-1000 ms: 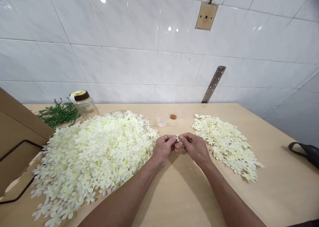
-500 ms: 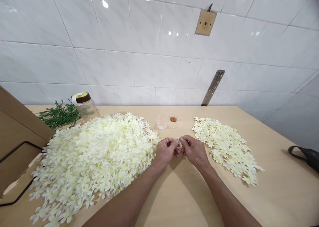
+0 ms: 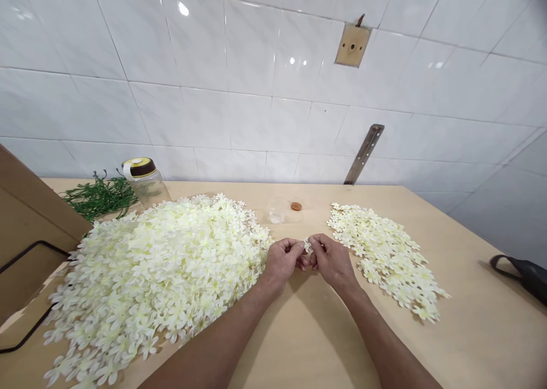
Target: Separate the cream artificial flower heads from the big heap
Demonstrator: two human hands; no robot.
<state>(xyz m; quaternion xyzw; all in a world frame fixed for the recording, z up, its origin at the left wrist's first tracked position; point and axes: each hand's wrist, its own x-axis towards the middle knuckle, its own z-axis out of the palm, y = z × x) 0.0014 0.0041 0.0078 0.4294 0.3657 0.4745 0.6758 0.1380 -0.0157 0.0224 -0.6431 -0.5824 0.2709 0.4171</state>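
Note:
Between the fingertips of both hands is a small white artificial flower (image 3: 307,245), mostly covered by the fingers. My left hand (image 3: 282,261) pinches it from the left, and my right hand (image 3: 331,259) pinches it from the right, with the fingertips almost meeting just above the table. A big heap of cream-white artificial flowers (image 3: 171,263) lies directly left of my left hand. To the right of my right hand spreads a smaller, flatter batch of the same flowers (image 3: 384,252).
Beyond the hands lie a small brown disc (image 3: 296,206) and a clear plastic piece (image 3: 277,217). At the back left stand a clear jar with a brown-yellow lid (image 3: 147,181) and green artificial stems (image 3: 100,198). A cardboard box (image 3: 34,224) borders the left; a black strapped object (image 3: 523,275) lies right.
Both hands stay together in nearly the same place, and slightly more of the white flower shows between the fingertips. The whole view has shifted slightly.

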